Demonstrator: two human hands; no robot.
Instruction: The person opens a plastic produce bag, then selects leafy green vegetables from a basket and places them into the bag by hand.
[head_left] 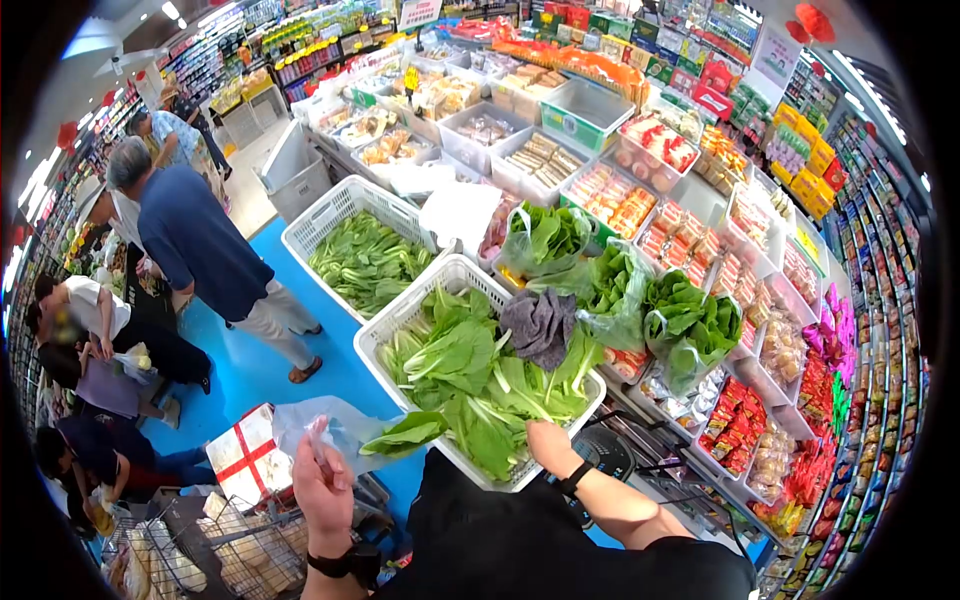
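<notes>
My left hand is closed on a thin clear plastic bag, at the left of the white basket. One leaf of the leafy greens reaches over the basket's corner to the bag's mouth. My right hand is closed around stalks at the basket's near right side; its fingertips are partly hidden. Loose leafy greens with pale stalks fill the white plastic basket. A crumpled grey cloth lies on top of them.
Behind it stands a second basket of greens. Bagged greens line the right side, beside bins of packaged snacks. A wire cart and a white box with red tape are at lower left. Several people occupy the blue-floored aisle.
</notes>
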